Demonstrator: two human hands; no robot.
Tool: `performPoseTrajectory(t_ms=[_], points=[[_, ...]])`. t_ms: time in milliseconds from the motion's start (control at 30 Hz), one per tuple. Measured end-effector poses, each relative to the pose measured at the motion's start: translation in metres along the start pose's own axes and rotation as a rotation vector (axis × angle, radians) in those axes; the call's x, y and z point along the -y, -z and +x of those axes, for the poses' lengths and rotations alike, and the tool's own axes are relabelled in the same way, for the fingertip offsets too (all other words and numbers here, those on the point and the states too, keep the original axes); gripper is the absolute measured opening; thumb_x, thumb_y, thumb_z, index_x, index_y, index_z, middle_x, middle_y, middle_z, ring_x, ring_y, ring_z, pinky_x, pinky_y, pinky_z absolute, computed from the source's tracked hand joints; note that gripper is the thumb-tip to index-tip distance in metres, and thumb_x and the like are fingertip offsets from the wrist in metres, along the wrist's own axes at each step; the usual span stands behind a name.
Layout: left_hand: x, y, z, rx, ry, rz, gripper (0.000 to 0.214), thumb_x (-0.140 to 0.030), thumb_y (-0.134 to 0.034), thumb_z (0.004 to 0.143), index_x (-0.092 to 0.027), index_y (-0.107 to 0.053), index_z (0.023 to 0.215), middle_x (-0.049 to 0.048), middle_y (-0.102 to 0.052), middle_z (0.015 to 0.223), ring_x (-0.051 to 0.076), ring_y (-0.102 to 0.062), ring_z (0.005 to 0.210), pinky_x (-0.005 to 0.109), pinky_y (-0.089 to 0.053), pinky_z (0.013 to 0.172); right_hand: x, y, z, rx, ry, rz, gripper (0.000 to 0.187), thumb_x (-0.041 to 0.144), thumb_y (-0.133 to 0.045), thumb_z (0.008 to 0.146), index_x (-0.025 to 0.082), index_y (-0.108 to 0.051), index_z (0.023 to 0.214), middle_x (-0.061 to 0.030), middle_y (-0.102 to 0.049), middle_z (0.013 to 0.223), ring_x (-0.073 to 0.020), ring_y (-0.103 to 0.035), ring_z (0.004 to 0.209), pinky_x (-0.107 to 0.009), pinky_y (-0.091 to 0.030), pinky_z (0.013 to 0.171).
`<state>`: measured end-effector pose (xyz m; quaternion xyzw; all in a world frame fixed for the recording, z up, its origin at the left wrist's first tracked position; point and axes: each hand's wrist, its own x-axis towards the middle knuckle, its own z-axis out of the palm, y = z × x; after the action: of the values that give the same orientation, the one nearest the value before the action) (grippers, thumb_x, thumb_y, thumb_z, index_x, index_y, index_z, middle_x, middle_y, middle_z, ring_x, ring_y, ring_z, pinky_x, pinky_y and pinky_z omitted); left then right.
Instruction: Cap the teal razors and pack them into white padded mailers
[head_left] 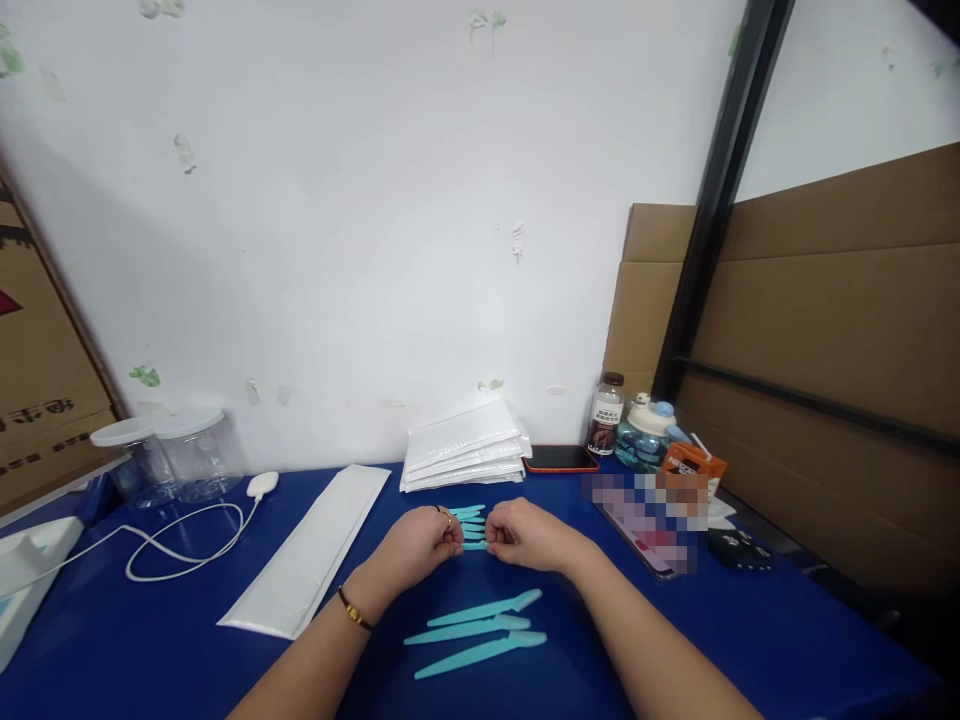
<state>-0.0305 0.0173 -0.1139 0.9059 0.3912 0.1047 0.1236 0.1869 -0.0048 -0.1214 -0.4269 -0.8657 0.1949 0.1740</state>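
My left hand (421, 545) and my right hand (523, 533) meet over the blue table (750, 630), both with fingers curled. Between them they pinch a small bunch of teal plastic pieces (470, 527), which fan out toward the wall. A ring sits on a left finger and a dark bracelet on the left wrist. Three longer teal knife-shaped pieces (480, 630) lie flat on the table just in front of my hands, apart from them.
A long white padded envelope (311, 550) lies left of my hands. A stack of white envelopes (465, 447), a phone (561, 458), a bottle (605, 413), clear jars (176, 452) and a white cable (180, 535) line the wall. Cardboard stands at the right.
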Motion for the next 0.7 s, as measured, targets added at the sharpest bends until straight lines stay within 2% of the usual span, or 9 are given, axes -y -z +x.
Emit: performPoseTrajectory(t_ms=[133,233,333,400,467,567,633,700], points=[[0.01,0.002,0.0,0.001,0.021,0.034,0.017,-0.026,-0.05,0.079,-0.02,-0.065,0.078,0.0019,-0.064,0.079,0.014,-0.055,0.071,0.023,-0.035,0.063,-0.012,0.007,-0.004,-0.018,-0.039,-0.009,0.009,0.016,-0.056,0.072,0.014,-0.064,0.074,-0.001,-0.063,0.068,-0.0092,-0.052,0.057,-0.017,-0.035,0.051],[0.023,0.005,-0.002,0.019,0.085,0.025,0.016,-0.026,-0.051,0.078,-0.02,-0.065,0.077,0.0016,-0.064,0.079,0.014,-0.056,0.07,0.023,-0.036,0.062,-0.025,0.012,-0.006,-0.062,-0.133,0.001,0.01,0.014,-0.056,0.072,0.014,-0.066,0.074,-0.0025,-0.066,0.07,-0.0112,-0.056,0.06,-0.018,-0.037,0.055],[0.03,0.005,-0.004,-0.046,0.105,0.025,0.015,-0.026,-0.053,0.076,-0.021,-0.065,0.083,0.0018,-0.064,0.085,0.015,-0.056,0.076,0.023,-0.037,0.068,-0.03,0.018,-0.01,-0.08,-0.201,0.045,0.009,0.018,-0.06,0.072,0.014,-0.067,0.076,-0.0023,-0.065,0.068,-0.0118,-0.056,0.059,-0.019,-0.038,0.054],[0.028,0.005,-0.005,-0.124,0.11,0.005,0.018,-0.027,-0.055,0.075,-0.021,-0.064,0.089,0.0024,-0.063,0.091,0.016,-0.056,0.081,0.024,-0.038,0.07,-0.027,0.022,-0.014,-0.037,-0.174,0.118,0.013,0.025,-0.064,0.071,0.015,-0.067,0.077,-0.0014,-0.064,0.068,-0.0116,-0.055,0.06,-0.018,-0.038,0.053],[0.022,0.003,-0.006,-0.138,0.112,-0.061,0.019,-0.031,-0.054,0.076,-0.021,-0.063,0.09,0.0027,-0.062,0.09,0.015,-0.055,0.08,0.023,-0.039,0.068,-0.022,0.023,-0.017,0.104,-0.117,0.193,0.021,0.032,-0.07,0.065,0.015,-0.068,0.078,0.0007,-0.062,0.067,-0.0111,-0.054,0.059,-0.018,-0.038,0.051],[0.007,0.001,-0.01,0.01,0.09,-0.202,0.023,-0.039,-0.052,0.079,-0.02,-0.062,0.084,0.0006,-0.062,0.079,0.013,-0.055,0.068,0.021,-0.039,0.06,-0.014,0.021,-0.019,0.316,-0.07,0.181,0.029,0.03,-0.077,0.052,0.017,-0.069,0.076,0.0037,-0.059,0.064,-0.0095,-0.052,0.055,-0.017,-0.036,0.048],[-0.002,-0.002,-0.013,0.122,0.072,-0.275,0.027,-0.044,-0.053,0.077,-0.019,-0.062,0.083,-0.001,-0.061,0.073,0.011,-0.054,0.063,0.019,-0.038,0.055,-0.009,0.017,-0.018,0.352,-0.089,0.139,0.026,0.025,-0.076,0.051,0.017,-0.068,0.074,0.005,-0.057,0.062,-0.0082,-0.051,0.053,-0.017,-0.035,0.046],[-0.008,-0.004,-0.013,0.178,0.057,-0.3,0.029,-0.047,-0.057,0.074,-0.02,-0.062,0.083,-0.0019,-0.061,0.071,0.011,-0.053,0.062,0.018,-0.037,0.053,-0.004,0.012,-0.016,0.328,-0.126,0.103,0.02,0.021,-0.071,0.054,0.017,-0.067,0.073,0.0055,-0.056,0.06,-0.0073,-0.049,0.05,-0.016,-0.034,0.043]])
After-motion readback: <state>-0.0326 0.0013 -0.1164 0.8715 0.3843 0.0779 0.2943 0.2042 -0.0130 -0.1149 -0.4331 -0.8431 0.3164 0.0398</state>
